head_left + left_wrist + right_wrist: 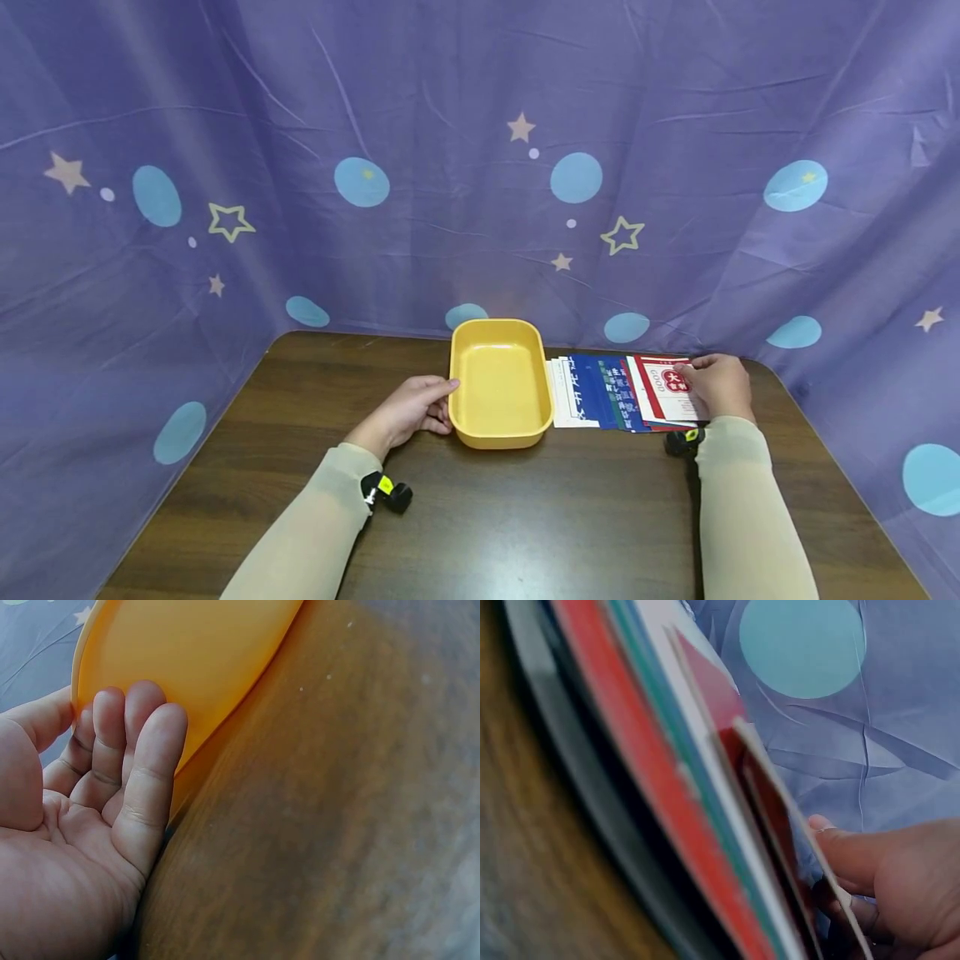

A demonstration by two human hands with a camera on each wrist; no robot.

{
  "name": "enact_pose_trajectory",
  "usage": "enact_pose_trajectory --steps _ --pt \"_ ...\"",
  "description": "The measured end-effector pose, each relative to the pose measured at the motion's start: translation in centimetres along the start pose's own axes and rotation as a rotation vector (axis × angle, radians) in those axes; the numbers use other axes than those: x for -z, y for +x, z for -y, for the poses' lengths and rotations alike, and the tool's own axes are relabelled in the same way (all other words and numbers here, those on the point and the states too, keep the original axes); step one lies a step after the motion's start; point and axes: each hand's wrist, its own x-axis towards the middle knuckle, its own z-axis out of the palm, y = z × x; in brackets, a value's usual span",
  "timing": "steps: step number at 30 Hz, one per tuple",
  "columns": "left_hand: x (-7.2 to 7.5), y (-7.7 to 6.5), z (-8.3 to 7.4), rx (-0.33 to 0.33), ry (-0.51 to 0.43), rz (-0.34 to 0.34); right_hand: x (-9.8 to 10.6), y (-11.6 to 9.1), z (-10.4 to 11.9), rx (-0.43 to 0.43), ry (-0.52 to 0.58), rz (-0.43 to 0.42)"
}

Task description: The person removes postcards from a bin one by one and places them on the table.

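Note:
A yellow plastic tray (501, 442) with rounded corners stands on the table. My left hand (412, 408) grips its left side, thumb at the rim and bent fingers (154, 772) against the outer wall. To the tray's right lies a fanned row of overlapping printed cards (592, 392), white, blue, green and red. My right hand (716, 385) pinches the right edge of the topmost red-and-white card (663, 387). In the right wrist view, that card's edge (810, 825) stands slightly apart from the stack, between thumb and fingers.
The brown wooden table (480, 533) reaches back to a purple curtain (480, 208) with stars and blue dots, which hangs close behind the tray and cards. Cameras (393, 496) are strapped to both wrists.

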Motion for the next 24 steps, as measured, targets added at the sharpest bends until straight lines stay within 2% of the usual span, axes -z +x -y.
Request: enact_pose_trajectory --steps 7,14,24 --pt "-0.06 0.04 -0.15 -0.002 -0.003 0.001 -0.15 0.12 0.17 -0.001 -0.064 -0.023" --pt "-0.12 0.04 -0.32 -0.001 0.000 -0.001 0.00 0.12 0.26 0.013 -0.093 -0.002" --pt "0.14 0.00 -0.06 0.012 -0.015 0.004 0.55 -0.32 0.29 -0.034 0.072 0.049"
